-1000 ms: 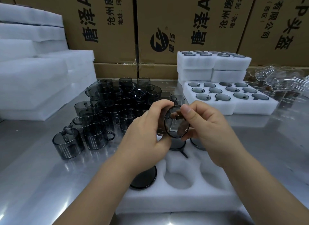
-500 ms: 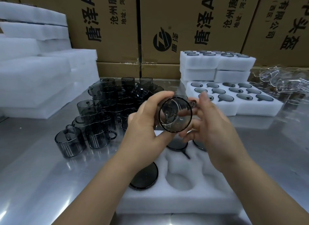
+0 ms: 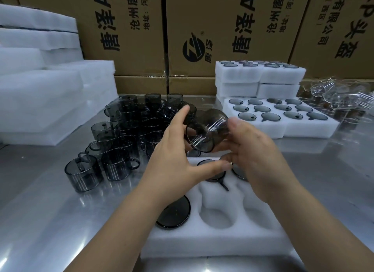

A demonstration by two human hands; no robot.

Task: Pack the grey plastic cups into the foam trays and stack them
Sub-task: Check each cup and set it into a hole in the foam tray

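Head view: cardboard boxes [image 3: 137,39] are stacked behind a steel table [image 3: 40,201], on which blank foam slabs [image 3: 40,101] are piled at the left and filled trays [image 3: 261,77] at the right. A foam tray [image 3: 212,243] is set nearest, with a seated cup [image 3: 174,215] in its left pocket. Loose grey cups [image 3: 121,142] are clustered beyond it. The held cup [image 3: 208,130] is tilted above the tray's far end, gripped from the right by the right hand [image 3: 259,156]. The left hand [image 3: 174,164] is spread, its forefinger apparently touching the rim.
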